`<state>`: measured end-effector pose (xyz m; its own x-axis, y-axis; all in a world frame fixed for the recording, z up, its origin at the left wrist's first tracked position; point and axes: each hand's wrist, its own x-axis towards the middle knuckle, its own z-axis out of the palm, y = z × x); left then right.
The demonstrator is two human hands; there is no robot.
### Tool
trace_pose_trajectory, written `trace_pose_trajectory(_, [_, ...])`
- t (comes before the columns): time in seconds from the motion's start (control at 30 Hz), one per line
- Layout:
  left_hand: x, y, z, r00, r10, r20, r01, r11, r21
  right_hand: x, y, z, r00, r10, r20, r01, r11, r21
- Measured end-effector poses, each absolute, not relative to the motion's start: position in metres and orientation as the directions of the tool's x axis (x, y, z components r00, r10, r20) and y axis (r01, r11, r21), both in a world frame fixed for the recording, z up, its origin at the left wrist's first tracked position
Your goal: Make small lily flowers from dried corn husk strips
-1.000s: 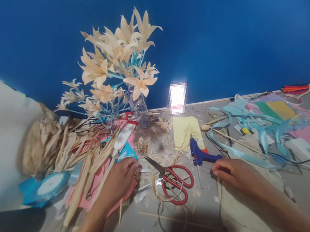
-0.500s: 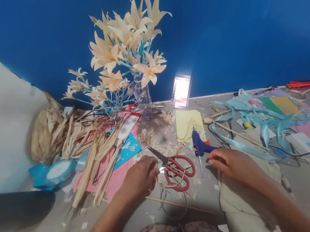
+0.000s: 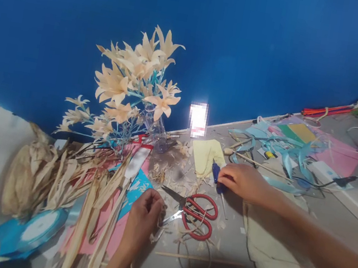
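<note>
My right hand point(image 3: 242, 182) is closed around the handle of a blue glue gun point(image 3: 215, 171), whose nozzle end rests on a yellow sheet point(image 3: 205, 152). A thin metal stand wire of the gun slants down to the table. My left hand point(image 3: 145, 213) is held with curled fingers beside the scissors; whatever is between its fingertips is too small to tell. The red-handled scissors point(image 3: 203, 202) lie open between my hands, with husk shreds over their handles. Left of my left hand, dried corn husk strips point(image 3: 82, 218) lie over pink and blue sheets.
Pale husk flowers point(image 3: 115, 82) stand in a clear vase point(image 3: 156, 132) by the blue wall. A ribbon roll point(image 3: 42, 225) is at lower left. Light blue ribbons point(image 3: 288, 157), a power strip point(image 3: 347, 194) and cables spread at right. A thin stick point(image 3: 226, 263) lies near me.
My right hand has moved left onto the glue gun and now wraps its handle. My left hand's fingers have turned upward. The view has tilted up and shifted right.
</note>
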<state>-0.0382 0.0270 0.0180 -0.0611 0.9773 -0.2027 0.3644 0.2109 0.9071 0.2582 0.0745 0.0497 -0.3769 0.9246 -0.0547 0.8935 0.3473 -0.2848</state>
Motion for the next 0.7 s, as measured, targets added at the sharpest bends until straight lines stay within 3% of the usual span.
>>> trace_pose_trajectory(0.1, [-0.037, 0.027, 0.012, -0.07, 0.971, -0.23, 0.31, 0.24, 0.92, 0.233, 0.094, 0.043, -0.441, 0.896, -0.044, 0.881, 0.424, -0.208])
trace_pose_trajectory(0.2, [-0.038, 0.027, 0.005, -0.091, 0.978, -0.19, 0.34, 0.209, 0.917, 0.212, 0.111, 0.032, -0.47, 0.881, -0.046, 0.866, 0.45, -0.22])
trace_pose_trajectory(0.37, [-0.042, 0.027, 0.006, -0.114, 0.985, -0.126, 0.394, 0.162, 0.905, 0.209, 0.133, 0.025, -0.453, 0.889, 0.06, 0.818, 0.442, -0.368])
trace_pose_trajectory(0.53, [-0.045, 0.028, 0.006, -0.138, 0.977, -0.162, 0.325, 0.199, 0.924, 0.232, 0.151, 0.034, -0.25, 0.933, 0.26, 0.716, 0.359, -0.599])
trace_pose_trajectory(0.63, [-0.043, 0.028, 0.004, -0.102, 0.98, -0.171, 0.285, 0.194, 0.939, 0.243, 0.152, 0.039, 0.008, 0.965, 0.261, 0.301, 0.246, -0.921])
trace_pose_trajectory(0.7, [-0.041, 0.028, 0.004, -0.084, 0.984, -0.155, 0.286, 0.173, 0.942, 0.246, 0.146, 0.043, 0.088, 0.985, 0.151, -0.106, 0.16, -0.981])
